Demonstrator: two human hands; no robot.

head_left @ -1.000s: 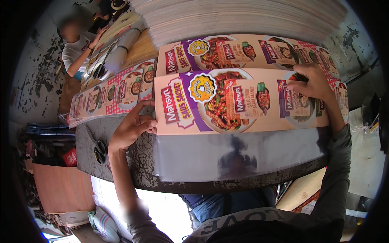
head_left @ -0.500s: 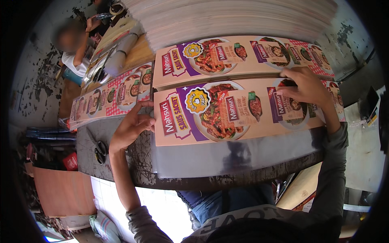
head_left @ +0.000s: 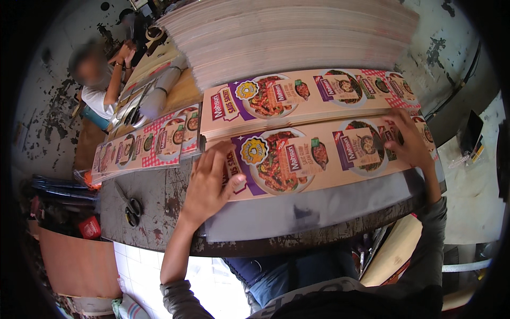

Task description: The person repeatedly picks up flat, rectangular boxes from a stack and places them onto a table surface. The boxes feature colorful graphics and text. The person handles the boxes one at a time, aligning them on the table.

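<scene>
A long peach printed card (head_left: 329, 154) with food pictures lies before me, over a sheet of clear plastic film (head_left: 265, 215) that sticks out along its near side. My left hand (head_left: 210, 183) rests on the card's left end, thumb apart from the fingers, covering part of the print. Over the card's right part, my right hand (head_left: 408, 142) touches down with bent, parted fingers and grips nothing that I can see. Directly behind is a stack of like printed cards (head_left: 313, 95), its layered near edge showing.
A tall pile of flat sheets (head_left: 297, 37) rises at the back. To the left are more wrapped printed cards (head_left: 143, 139), black-handled scissors (head_left: 130, 206) on the worn dark table (head_left: 159, 212), and a roll of clear film (head_left: 159, 93). A person (head_left: 98, 80) sits at the far left.
My left hand has moved from beside the card's left edge onto its printed face. My right hand has shifted toward the card's right end, its fingers more spread.
</scene>
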